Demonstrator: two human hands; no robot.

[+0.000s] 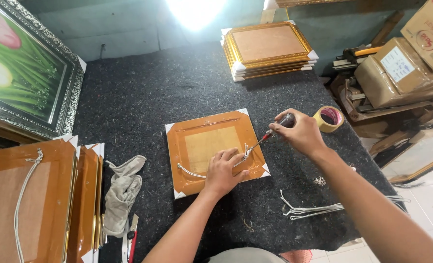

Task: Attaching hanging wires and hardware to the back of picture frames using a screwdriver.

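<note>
An orange-backed picture frame (199,139) lies face down on the dark felt table (143,97), with white corner protectors. My left hand (223,171) presses on its lower right part, fingers pinching a white hanging cord (189,172) near the frame's right edge. My right hand (300,131) grips a screwdriver (270,136) with a dark handle; its tip points down-left at the spot by my left fingers.
A roll of tan tape (329,118) sits right of my right hand. Cut white cords (314,209) and small rings (318,181) lie at the near right. Stacked gold frames (270,48) stand far back. Grey gloves (124,192), scissors (130,241) and orange frames (41,195) lie left.
</note>
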